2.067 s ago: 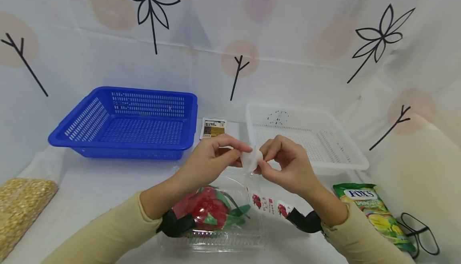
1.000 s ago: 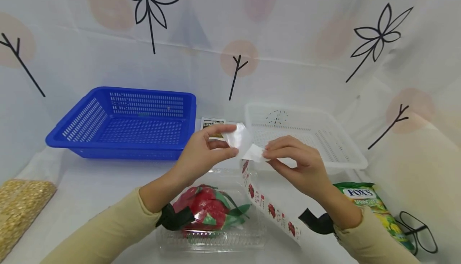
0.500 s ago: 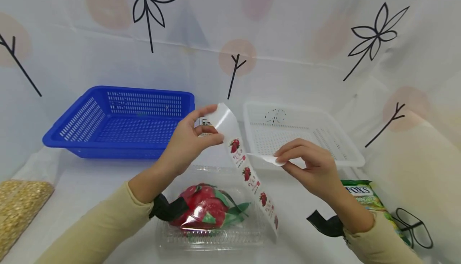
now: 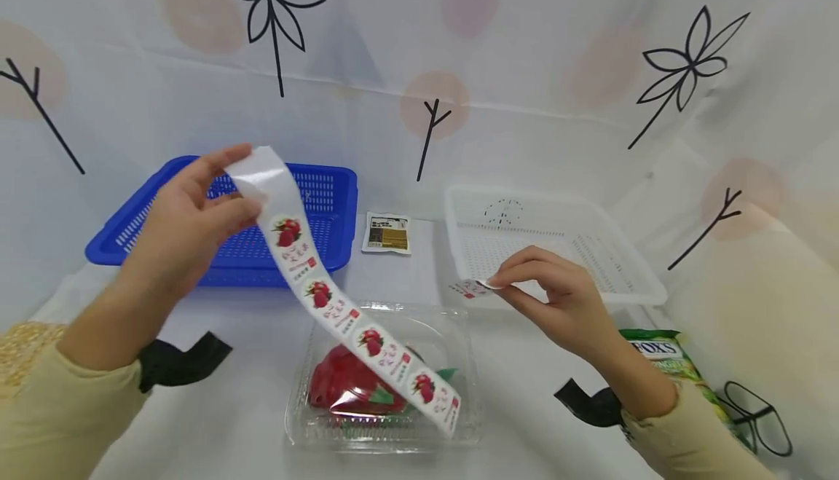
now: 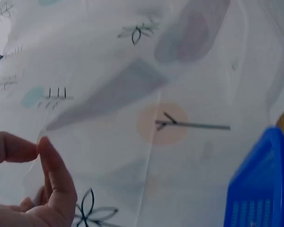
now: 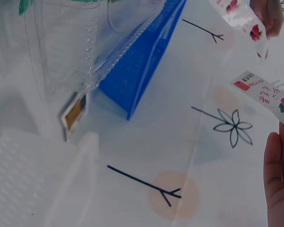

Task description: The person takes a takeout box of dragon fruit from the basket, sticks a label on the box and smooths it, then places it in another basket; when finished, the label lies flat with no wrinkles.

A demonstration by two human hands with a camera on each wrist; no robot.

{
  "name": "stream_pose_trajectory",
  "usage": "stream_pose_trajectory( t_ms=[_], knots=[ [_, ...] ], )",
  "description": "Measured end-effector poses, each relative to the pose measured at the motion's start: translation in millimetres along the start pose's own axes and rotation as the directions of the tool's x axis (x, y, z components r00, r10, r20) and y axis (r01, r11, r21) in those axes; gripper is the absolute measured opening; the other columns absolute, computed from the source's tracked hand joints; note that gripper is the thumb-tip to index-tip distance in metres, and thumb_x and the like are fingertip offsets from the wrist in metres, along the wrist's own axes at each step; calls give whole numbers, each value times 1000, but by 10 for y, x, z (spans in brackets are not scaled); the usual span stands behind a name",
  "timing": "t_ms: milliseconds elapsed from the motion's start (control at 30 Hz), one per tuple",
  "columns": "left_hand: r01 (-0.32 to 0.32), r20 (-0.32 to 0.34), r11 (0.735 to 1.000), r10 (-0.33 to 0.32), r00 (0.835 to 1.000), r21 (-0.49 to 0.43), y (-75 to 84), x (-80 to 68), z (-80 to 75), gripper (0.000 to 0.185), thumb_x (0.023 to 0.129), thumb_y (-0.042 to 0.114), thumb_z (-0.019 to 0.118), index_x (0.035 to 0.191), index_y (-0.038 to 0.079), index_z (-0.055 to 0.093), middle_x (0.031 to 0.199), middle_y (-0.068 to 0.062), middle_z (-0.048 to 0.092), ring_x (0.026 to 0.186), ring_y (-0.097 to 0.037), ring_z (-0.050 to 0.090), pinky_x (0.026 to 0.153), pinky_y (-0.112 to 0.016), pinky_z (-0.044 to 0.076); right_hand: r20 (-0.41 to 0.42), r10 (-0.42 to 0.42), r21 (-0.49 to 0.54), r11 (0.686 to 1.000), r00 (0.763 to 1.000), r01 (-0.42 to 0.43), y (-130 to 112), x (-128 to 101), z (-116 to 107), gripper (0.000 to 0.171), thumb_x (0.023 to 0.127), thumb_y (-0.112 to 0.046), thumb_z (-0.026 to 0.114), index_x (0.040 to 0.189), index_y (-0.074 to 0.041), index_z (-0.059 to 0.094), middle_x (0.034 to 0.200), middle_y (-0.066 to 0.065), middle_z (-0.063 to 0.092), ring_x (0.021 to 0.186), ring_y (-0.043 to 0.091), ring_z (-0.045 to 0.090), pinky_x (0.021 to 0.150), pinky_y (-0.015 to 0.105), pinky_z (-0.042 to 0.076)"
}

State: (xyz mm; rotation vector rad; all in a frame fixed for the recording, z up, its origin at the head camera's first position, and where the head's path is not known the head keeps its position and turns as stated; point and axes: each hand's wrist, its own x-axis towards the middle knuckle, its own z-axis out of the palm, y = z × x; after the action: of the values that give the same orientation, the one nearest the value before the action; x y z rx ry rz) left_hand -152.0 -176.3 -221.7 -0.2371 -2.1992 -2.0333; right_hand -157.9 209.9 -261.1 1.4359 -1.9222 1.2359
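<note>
A person's left hand [image 4: 186, 229] is pinching the blank upper end of a sticker strip [image 4: 341, 312] between thumb and fingers, lifted in front of the blue basket [image 4: 328, 181]. From that pinch the strip is running down and to the right, its printed red-fruit labels facing the camera, and its free end is hanging over the near right corner of the clear plastic clamshell [image 4: 459, 334] with the red fruit [image 4: 341, 385] inside. The left forearm, in a cream sleeve, is angling up from the lower left, wrist raised above the table.

The right hand [image 4: 557, 298] is holding a single peeled sticker [image 4: 470, 288] at the tips of thumb and forefinger, the sticker projecting to the left of the pinch, well apart from the strip and in front of the white basket [image 4: 629, 276]. Its other fingers are curling loosely beneath. In the right wrist view the sticker [image 6: 265, 97] is showing just above the palm [image 6: 280, 175]. The left wrist view is showing the thumb and fingers [image 5: 54, 175] closing on the strip's translucent edge.
</note>
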Motion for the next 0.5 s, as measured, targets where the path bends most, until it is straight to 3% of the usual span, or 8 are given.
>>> stream_pose_trajectory(
  t_ms=[67, 133, 267, 300, 400, 500],
  knots=[
    [43, 1, 987, -44, 999, 157, -86, 4, -261, 65, 93, 21, 58, 148, 27, 24, 148, -7, 23, 114, -22, 46, 77, -16, 49, 26, 66, 22, 998, 997, -67, 4, 13, 26, 15, 85, -5, 67, 98, 2, 66, 89, 8, 65, 87, 13, 60, 77, 19, 49],
    [86, -4, 949, -89, 996, 303, -187, 8, -503, 68, 92, 29, 58, 148, 32, 19, 149, -9, 22, 111, -15, 47, 75, -14, 48, 54, 135, 26, 990, 989, -137, 6, 26, 58, 21, 80, 3, 69, 101, 1, 65, 90, 5, 67, 86, 12, 62, 78, 21, 50],
    [123, -6, 886, -134, 991, 448, -456, 22, -914, 77, 92, 34, 57, 151, 24, 9, 143, -20, 27, 97, -3, 51, 73, -15, 50, 141, 213, -7, 977, 967, -214, 20, 69, 142, 30, 72, 13, 71, 95, -6, 68, 87, -1, 68, 81, 11, 63, 73, 22, 52],
    [134, -11, 869, -146, 989, 477, -530, 21, -988, 78, 91, 37, 57, 151, 21, 9, 141, -21, 29, 96, -4, 53, 76, -21, 51, 163, 217, -7, 976, 963, -219, 29, 82, 169, 29, 72, 13, 71, 92, -8, 68, 86, -1, 68, 80, 11, 63, 72, 23, 52],
    [171, -11, 828, -195, 981, 534, -745, -5, -1138, 80, 90, 41, 57, 150, 12, 12, 138, -26, 33, 103, -23, 56, 88, -47, 48, 214, 216, 5, 975, 952, -223, 48, 127, 255, 22, 76, 8, 70, 89, -10, 69, 84, 0, 68, 78, 12, 62, 69, 25, 51],
    [199, -22, 806, -226, 974, 557, -917, -41, -1192, 77, 90, 43, 57, 147, 7, 21, 135, -28, 36, 112, -43, 47, 89, -66, 35, 243, 256, -3, 965, 936, -263, 40, 180, 326, 15, 80, 1, 70, 90, -10, 69, 85, -1, 68, 79, 12, 62, 72, 28, 51]
  ],
)
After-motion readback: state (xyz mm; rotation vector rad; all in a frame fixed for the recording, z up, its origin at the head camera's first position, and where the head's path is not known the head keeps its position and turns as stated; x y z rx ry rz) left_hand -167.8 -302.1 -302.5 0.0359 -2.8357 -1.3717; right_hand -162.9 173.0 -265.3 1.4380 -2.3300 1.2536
